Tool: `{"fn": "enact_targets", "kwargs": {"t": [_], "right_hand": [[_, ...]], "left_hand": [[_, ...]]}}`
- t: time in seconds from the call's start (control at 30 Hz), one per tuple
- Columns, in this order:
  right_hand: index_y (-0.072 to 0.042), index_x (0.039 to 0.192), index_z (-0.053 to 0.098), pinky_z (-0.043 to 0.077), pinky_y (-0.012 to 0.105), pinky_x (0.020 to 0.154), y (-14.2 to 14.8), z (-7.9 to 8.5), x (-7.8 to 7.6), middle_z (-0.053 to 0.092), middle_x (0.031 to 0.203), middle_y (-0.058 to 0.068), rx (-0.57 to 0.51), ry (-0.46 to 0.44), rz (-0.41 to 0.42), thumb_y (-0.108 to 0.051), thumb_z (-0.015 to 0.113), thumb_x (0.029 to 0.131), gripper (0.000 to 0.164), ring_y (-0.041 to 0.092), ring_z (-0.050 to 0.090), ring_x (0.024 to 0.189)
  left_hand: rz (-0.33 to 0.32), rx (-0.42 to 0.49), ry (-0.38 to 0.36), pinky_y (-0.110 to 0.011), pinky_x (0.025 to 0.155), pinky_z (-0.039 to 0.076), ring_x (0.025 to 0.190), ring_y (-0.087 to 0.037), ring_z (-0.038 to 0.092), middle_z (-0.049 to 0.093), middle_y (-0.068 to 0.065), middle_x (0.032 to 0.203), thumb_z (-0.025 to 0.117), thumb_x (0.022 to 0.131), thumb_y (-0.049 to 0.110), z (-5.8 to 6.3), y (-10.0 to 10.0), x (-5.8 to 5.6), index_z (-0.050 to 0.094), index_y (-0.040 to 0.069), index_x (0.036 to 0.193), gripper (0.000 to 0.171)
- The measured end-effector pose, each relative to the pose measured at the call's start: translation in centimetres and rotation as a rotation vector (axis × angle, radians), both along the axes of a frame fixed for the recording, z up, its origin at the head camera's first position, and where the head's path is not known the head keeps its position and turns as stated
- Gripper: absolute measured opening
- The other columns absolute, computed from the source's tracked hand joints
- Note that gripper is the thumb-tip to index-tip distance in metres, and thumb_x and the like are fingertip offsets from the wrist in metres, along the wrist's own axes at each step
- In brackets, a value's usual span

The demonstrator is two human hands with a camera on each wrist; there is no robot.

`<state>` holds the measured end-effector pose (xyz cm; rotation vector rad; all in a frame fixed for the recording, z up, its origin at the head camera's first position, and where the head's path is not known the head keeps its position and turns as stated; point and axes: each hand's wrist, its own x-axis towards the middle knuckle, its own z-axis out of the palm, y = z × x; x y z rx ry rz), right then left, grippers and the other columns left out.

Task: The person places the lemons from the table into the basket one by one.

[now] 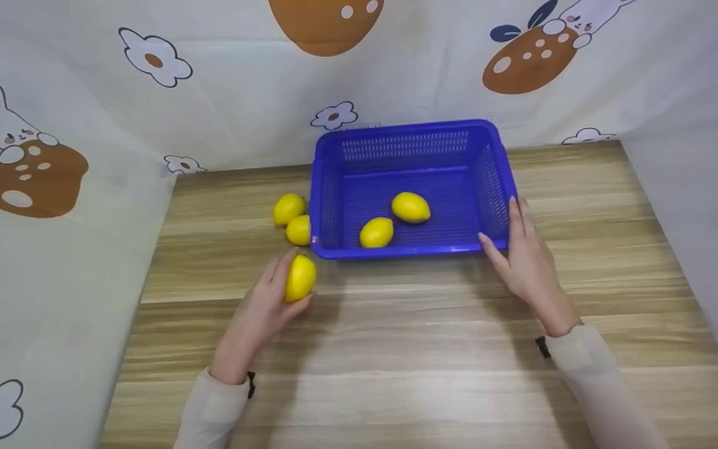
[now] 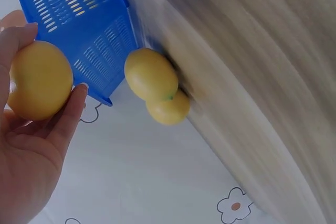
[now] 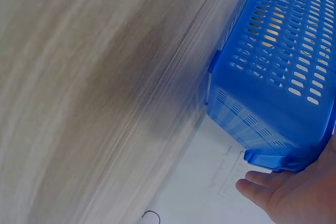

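Your left hand point(image 1: 267, 300) curls its thumb and fingers round a yellow oval lemon point(image 1: 302, 278), just outside the near left corner of a blue rectangular slotted plastic basket point(image 1: 402, 252). Your right hand point(image 1: 530, 267), fingers nearly straight, touches the basket's right end.

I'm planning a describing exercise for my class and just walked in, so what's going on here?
A person's left hand grips a lemon just outside the near left corner of a blue basket. The right hand rests against the basket's near right corner. Two lemons lie inside the basket, and two others sit on the wooden tabletop beside its left side.
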<state>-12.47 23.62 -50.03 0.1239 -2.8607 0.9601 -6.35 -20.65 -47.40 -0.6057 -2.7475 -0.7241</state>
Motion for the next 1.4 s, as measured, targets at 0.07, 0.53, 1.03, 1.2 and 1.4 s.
{"fn": "enact_targets", "kwargs": {"t": [0.07, 0.53, 1.03, 1.2, 1.4], "right_hand": [[0.0, 0.168, 0.011, 0.027, 0.074, 0.12, 0.0, 0.0, 0.0, 0.01, 0.176, 0.023, -0.002, 0.002, 0.0, -0.049, 0.055, 0.107, 0.09, 0.054, 0.024, 0.155], [0.003, 0.167, 0.014, 0.034, 0.075, 0.115, 0.3, -0.4, 0.0, 0.014, 0.174, 0.026, 0.016, 0.022, -0.006, -0.047, 0.054, 0.108, 0.087, 0.056, 0.031, 0.151], [0.001, 0.168, 0.01, 0.027, 0.074, 0.12, 0.2, 0.2, 0.0, 0.01, 0.175, 0.026, 0.018, -0.015, -0.002, -0.048, 0.054, 0.108, 0.089, 0.055, 0.025, 0.154], [0.001, 0.168, 0.01, 0.027, 0.074, 0.12, 0.1, 0.1, -0.1, 0.009, 0.175, 0.025, 0.02, -0.022, 0.002, -0.051, 0.052, 0.108, 0.091, 0.055, 0.024, 0.154], [0.002, 0.168, 0.011, 0.029, 0.074, 0.119, 0.0, 0.0, -0.1, 0.011, 0.175, 0.026, 0.015, -0.013, 0.003, -0.049, 0.054, 0.108, 0.09, 0.055, 0.026, 0.153]], "left_hand": [[-0.009, -0.005, 0.007, -0.049, 0.099, 0.06, 0.113, -0.038, 0.069, 0.061, -0.026, 0.13, 0.087, 0.088, 0.016, 0.2, 0.1, -0.1, 0.048, -0.008, 0.149, 0.076], [-0.047, 0.055, -0.071, -0.053, 0.105, 0.057, 0.118, -0.038, 0.066, 0.059, -0.024, 0.137, 0.087, 0.088, 0.015, 1.4, 0.8, -0.8, 0.047, -0.006, 0.15, 0.077], [-0.06, 0.056, -0.084, -0.053, 0.105, 0.057, 0.118, -0.038, 0.065, 0.058, -0.025, 0.136, 0.087, 0.089, 0.013, 2.7, 1.0, -1.3, 0.048, -0.008, 0.149, 0.075], [-0.085, 0.045, -0.055, -0.053, 0.105, 0.056, 0.118, -0.039, 0.065, 0.058, -0.027, 0.136, 0.087, 0.088, 0.013, 3.1, 1.1, -1.6, 0.048, -0.009, 0.148, 0.075], [-0.115, 0.048, -0.05, -0.054, 0.105, 0.056, 0.117, -0.04, 0.065, 0.058, -0.026, 0.137, 0.088, 0.086, 0.01, 3.8, 1.2, -2.1, 0.047, -0.008, 0.148, 0.076]]}}
